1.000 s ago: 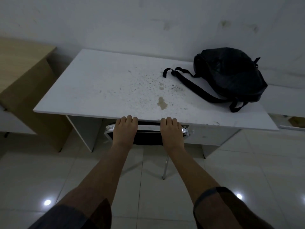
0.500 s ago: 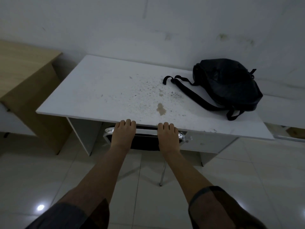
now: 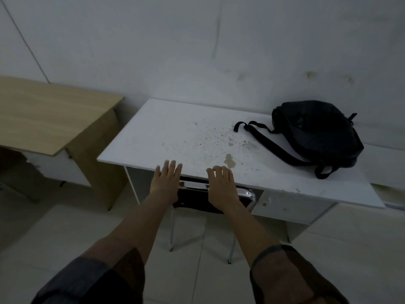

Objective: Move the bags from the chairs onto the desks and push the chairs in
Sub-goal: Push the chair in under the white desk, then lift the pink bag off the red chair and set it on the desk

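Observation:
A black backpack (image 3: 317,132) lies on the right part of the white desk (image 3: 175,137), its straps trailing toward the middle. A chair (image 3: 246,195) with a chrome frame and dark backrest stands tucked under the desk's front edge. My left hand (image 3: 165,183) hovers over the left end of the backrest, fingers spread and lifted, holding nothing. My right hand (image 3: 220,186) is above the backrest's middle, fingers apart and slightly curled, also holding nothing. Both hands hide part of the backrest's top rail.
A wooden desk (image 3: 50,115) stands to the left, with a narrow gap between it and the white desk. A white wall runs behind both. Pale floor tiles (image 3: 65,233) lie around the chair legs. Another white surface (image 3: 385,159) shows at the right.
Both hands rested on the chair's top rail before; now their fingers are lifted and spread off it. My view has shifted right and back, showing more of the wooden desk.

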